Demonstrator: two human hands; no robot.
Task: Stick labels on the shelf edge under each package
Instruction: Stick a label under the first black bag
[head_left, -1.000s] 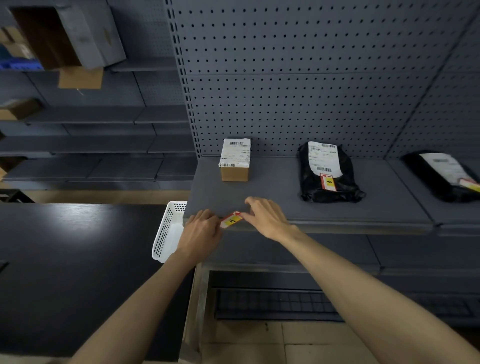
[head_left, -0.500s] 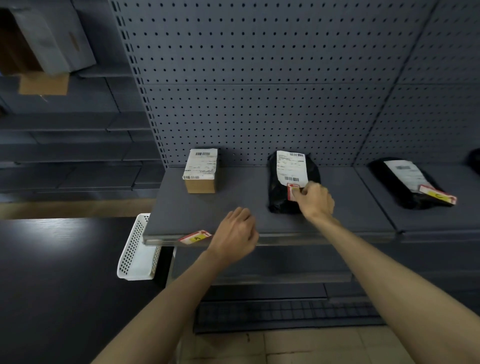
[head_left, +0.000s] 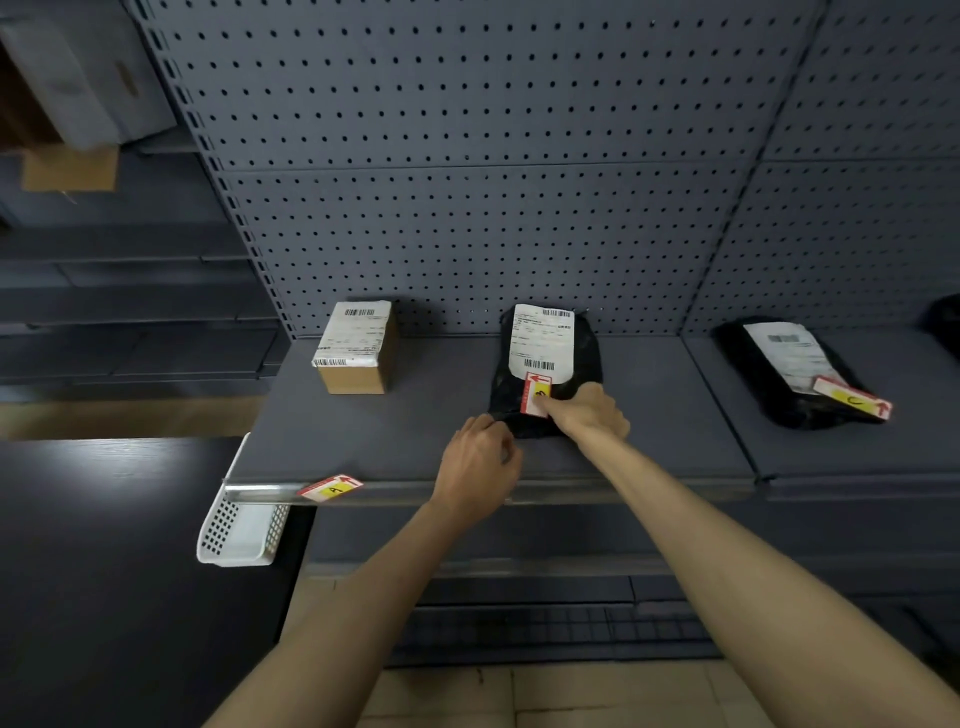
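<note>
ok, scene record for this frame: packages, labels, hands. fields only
box: on shelf, left
label A: on shelf edge below box
middle bag: on shelf, right of box
label B: on middle bag
right hand: fingers on label B
left hand: at bag's near left corner
right bag: label C lying on it

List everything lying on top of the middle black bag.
On the black bag: a white shipping sheet and a red-and-yellow label, which the right hand touches. The hand covers the bag's near right corner, so anything there is hidden.
</note>
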